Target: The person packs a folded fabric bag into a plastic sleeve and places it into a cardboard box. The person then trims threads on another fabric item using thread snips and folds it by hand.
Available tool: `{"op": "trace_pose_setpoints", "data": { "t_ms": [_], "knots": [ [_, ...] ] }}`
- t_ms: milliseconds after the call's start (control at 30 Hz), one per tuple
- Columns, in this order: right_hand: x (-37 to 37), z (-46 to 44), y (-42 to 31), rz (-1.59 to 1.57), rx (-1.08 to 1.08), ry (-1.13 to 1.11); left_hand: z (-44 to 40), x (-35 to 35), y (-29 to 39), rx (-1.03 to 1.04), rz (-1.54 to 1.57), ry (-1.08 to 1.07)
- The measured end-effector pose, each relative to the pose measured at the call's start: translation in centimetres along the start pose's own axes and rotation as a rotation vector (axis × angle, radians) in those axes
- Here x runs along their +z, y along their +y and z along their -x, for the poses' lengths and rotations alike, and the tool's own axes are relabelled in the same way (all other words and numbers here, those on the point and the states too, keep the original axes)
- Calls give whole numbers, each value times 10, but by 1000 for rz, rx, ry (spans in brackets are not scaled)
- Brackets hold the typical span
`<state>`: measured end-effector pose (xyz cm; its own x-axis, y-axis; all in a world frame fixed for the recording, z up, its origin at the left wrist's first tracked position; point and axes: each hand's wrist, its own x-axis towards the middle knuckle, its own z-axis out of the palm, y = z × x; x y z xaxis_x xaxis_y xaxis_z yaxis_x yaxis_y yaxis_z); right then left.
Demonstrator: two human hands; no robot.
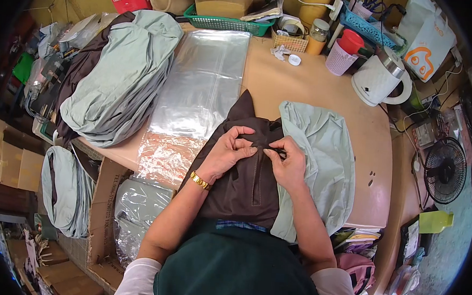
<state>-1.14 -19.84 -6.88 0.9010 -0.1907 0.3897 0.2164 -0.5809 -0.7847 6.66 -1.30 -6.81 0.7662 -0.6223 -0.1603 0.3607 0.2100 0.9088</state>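
Note:
A dark brown garment [228, 187] with a pointed collar-like corner and a stitched front strip lies on the table in front of me. My left hand [230, 151], a gold watch at its wrist, pinches the cloth near the top of that strip. Close beside it, my right hand [289, 160] pinches the same cloth between thumb and fingers. Whatever small part sits between the fingertips is too small to make out. Pale green cloth [324, 163] spreads to the right of the brown garment, passing under my right forearm.
Clear plastic bags [202, 86] lie left of centre, beside a tall pile of folded green and brown garments [124, 73]. A white kettle [378, 78], a lilac cup [340, 58] and a green basket [227, 25] stand along the back. An open carton [102, 209] holds bagged garments at lower left.

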Motion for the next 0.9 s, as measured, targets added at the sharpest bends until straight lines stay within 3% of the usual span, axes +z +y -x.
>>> {"op": "trace_pose_setpoints", "data": {
  "t_ms": [67,133,167,300,333,367,400,467,600,900],
  "knots": [
    [4,1,9,-24,7,1,0,-2,-1,14,-2,-12],
    [6,-2,9,-60,158,73,8,4,9,211,-389,129],
    [4,-4,5,58,53,87,15,8,19,373,-594,247],
    [1,-7,-2,256,44,1,71,42,81,654,-433,419],
    [3,-7,-1,291,64,-27,94,64,108,808,-421,448],
    [4,-6,0,319,78,-63,108,67,123,1073,-634,523],
    [4,-5,-1,320,81,-66,124,73,136,1257,-659,491],
    [4,-7,-2,312,116,-87,144,81,153,1438,-630,327],
    [5,-7,1,300,17,-15,163,88,163,1524,-599,225],
    [7,-8,1,311,19,-49,187,90,168,1538,-582,169]
  ]
}}
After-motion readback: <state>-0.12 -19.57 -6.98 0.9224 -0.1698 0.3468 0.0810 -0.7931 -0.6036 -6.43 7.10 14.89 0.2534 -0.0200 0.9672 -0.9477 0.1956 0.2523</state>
